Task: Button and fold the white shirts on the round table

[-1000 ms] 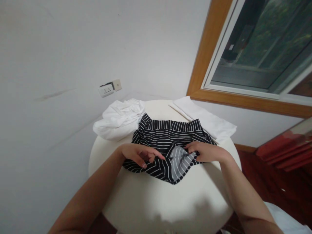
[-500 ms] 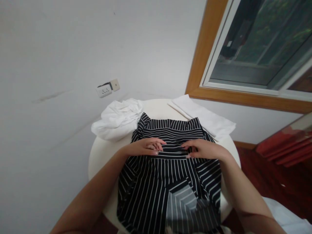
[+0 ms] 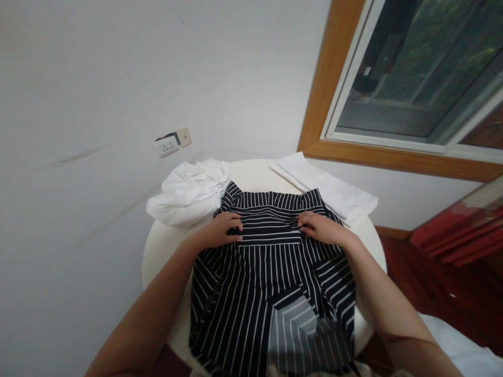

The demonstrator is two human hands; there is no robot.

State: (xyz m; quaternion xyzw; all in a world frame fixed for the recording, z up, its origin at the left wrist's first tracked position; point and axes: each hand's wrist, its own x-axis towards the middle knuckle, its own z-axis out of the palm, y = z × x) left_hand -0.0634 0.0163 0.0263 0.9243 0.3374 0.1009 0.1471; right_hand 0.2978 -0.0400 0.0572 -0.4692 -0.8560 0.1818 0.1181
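A black garment with thin white stripes (image 3: pixel 251 283) lies folded in on itself, with a grey striped part (image 3: pixel 293 335) showing near its lower end. Across its upper part runs a band of horizontal stripes. At the band's left end, my left hand (image 3: pixel 222 229) has its fingers curled onto the fabric, thumb towards me. My right hand (image 3: pixel 321 229) grips the cloth at the band's right end, fingers bent. Some fingertips are hidden in the dark folds.
The garment rests on a round white table (image 3: pixel 161 256) by the wall. A crumpled white cloth (image 3: pixel 188 193) lies at the back left, a folded white cloth (image 3: pixel 330 186) at the back right. A wall socket (image 3: pixel 166 146) and a window (image 3: pixel 393 104) are beyond.
My hands have moved apart, the left one outward to the band's left end and slightly away from me. The band's lower edge has shifted a little away from me.
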